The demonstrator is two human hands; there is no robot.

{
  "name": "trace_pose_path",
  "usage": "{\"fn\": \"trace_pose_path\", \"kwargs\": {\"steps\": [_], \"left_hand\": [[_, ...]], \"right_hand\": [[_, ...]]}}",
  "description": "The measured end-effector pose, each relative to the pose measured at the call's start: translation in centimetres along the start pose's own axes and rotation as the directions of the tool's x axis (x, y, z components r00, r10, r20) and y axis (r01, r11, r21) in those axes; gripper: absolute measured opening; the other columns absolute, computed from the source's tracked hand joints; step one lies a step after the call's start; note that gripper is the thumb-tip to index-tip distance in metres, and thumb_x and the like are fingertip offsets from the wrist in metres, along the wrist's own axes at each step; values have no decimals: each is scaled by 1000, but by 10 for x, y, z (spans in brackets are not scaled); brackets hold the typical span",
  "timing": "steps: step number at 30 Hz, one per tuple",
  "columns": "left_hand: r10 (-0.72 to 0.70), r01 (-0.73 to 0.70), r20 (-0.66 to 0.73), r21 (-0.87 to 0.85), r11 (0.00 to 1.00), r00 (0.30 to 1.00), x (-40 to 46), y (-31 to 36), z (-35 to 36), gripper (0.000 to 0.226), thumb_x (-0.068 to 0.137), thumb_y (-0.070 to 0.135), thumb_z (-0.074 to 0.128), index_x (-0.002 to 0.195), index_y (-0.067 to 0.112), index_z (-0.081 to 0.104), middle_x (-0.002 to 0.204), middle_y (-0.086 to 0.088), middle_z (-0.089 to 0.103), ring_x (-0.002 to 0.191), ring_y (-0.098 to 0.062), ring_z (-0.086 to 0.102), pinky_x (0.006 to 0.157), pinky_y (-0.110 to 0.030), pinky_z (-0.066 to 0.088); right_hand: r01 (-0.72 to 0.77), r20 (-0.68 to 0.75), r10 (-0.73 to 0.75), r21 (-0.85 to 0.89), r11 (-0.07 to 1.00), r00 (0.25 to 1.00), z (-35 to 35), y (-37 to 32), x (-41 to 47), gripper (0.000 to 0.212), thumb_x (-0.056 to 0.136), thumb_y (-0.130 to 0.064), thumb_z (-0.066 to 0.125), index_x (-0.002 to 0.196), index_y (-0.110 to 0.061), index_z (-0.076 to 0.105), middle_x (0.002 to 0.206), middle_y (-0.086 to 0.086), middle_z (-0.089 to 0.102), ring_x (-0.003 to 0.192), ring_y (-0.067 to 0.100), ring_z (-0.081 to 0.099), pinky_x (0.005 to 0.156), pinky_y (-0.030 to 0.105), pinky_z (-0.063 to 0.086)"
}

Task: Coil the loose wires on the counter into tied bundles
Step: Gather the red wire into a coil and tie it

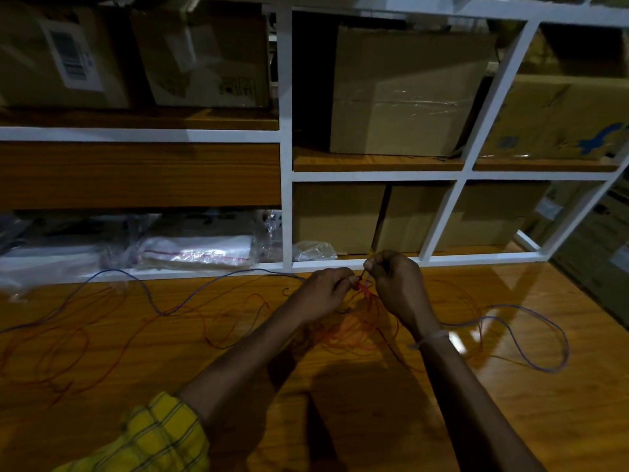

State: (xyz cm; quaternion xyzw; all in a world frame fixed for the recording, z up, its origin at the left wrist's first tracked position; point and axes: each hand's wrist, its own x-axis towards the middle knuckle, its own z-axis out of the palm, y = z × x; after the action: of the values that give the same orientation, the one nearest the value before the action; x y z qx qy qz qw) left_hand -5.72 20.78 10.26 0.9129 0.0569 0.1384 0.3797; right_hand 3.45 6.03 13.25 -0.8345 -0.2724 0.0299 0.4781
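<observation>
Thin red wire (pixel 343 330) lies in loose loops on the glossy wooden counter (pixel 510 420), bunched under my hands and trailing far to the left (pixel 68 352). A blue-purple wire (pixel 160 310) snakes along the back of the counter and loops out at the right (pixel 541 338). My left hand (pixel 321 292) and my right hand (pixel 396 284) meet above the red bunch. Both pinch the red wire between fingertips close together. The exact piece held is small and partly hidden by the fingers.
A white-framed shelf unit (pixel 286 185) rises at the back edge of the counter. Cardboard boxes (pixel 401 93) fill its compartments, and plastic bags (pixel 200 250) lie in the low left opening. The counter's right edge (pixel 578 301) drops off to a dark area.
</observation>
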Motion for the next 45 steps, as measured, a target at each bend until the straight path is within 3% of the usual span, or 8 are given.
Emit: {"fn": "trace_pose_path", "kwargs": {"steps": [3,8,13,23,29,33,36,45], "left_hand": [[-118,114,-17,-139,984,993,3,2,-4,35,109,26,47,102,6,75,63,12,52,53,8,50,53,-14,33],[-195,201,50,-252,947,980,10,5,-6,36,108,36,45,99,13,71,63,3,48,44,-3,38,50,-28,29],[-151,163,66,-256,953,986,9,5,-3,17,105,45,48,103,32,58,67,3,49,53,-11,39,51,-27,31],[-189,186,7,-230,955,982,34,28,3,17,106,18,48,102,7,61,68,7,52,38,4,43,40,-17,29],[-207,221,80,-426,877,975,57,36,27,18,106,28,51,97,18,64,66,7,49,42,0,36,42,-20,27],[-251,300,166,-509,807,954,75,48,55,20,104,33,57,86,26,60,63,5,49,46,-6,36,44,-20,26],[-281,358,221,-568,742,934,90,57,76,18,103,33,58,89,23,60,61,7,47,47,-6,37,43,-19,25],[-368,506,355,-695,511,859,131,79,138,25,107,9,49,83,14,46,66,-2,39,46,-6,32,39,-17,22]], "right_hand": [[131,-91,-134,-32,991,987,3,-1,-4,10,100,-12,63,92,-11,69,87,1,68,83,18,62,64,25,40],[236,-170,-229,24,971,959,6,-6,-10,17,100,-2,59,88,-14,62,80,0,64,72,6,60,61,7,36],[139,-151,-122,106,985,981,0,-3,-4,15,102,-4,56,90,-13,59,81,2,67,72,9,61,62,22,44],[-81,11,86,484,871,996,-16,5,-6,20,105,-10,57,101,9,60,73,9,60,58,11,56,62,34,46],[78,-115,-50,254,964,992,-69,27,4,16,99,-27,69,103,-12,69,101,0,71,93,11,65,75,27,52],[-127,146,113,85,988,983,-103,63,11,38,99,-50,63,125,-23,65,121,-7,67,112,12,62,93,34,51],[-226,302,196,66,972,933,-115,95,8,34,102,-52,55,114,-24,71,109,-1,76,108,19,68,93,40,51],[-454,482,276,305,837,832,-160,163,8,14,104,-19,60,105,-6,64,87,16,68,74,25,74,58,25,56]]}}
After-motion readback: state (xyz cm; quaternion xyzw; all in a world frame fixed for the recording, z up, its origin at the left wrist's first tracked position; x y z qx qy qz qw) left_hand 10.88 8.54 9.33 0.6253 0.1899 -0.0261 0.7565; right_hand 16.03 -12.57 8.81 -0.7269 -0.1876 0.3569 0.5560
